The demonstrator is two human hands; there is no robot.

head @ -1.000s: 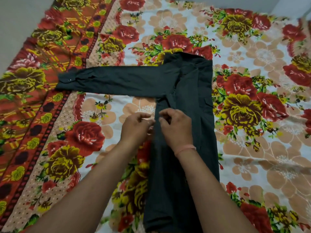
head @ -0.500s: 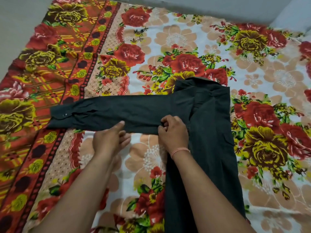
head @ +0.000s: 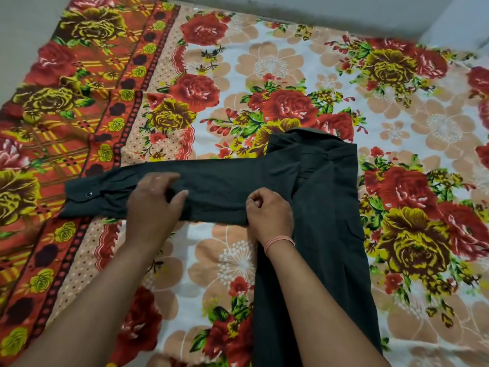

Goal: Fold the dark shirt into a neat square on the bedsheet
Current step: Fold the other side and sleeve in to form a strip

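Observation:
The dark shirt [head: 328,197] lies on the flowered bedsheet [head: 277,64] as a long narrow strip running toward me, collar at the far end. One sleeve [head: 217,181] stretches flat to the left, its buttoned cuff at the far left. My left hand [head: 153,205] lies on the middle of that sleeve, thumb and fingers closing on the cloth. My right hand [head: 270,210] pinches the sleeve's lower edge where it meets the shirt's body; a thin band circles its wrist.
The bedsheet's red and orange border [head: 66,107] runs down the left. Grey floor [head: 23,27] shows at the top left, and a pale wall [head: 455,19] at the top right.
My left hand has slid left and up from the sleeve's lower edge onto the middle of the sleeve. My right hand stays at the armpit. The camera has come closer.

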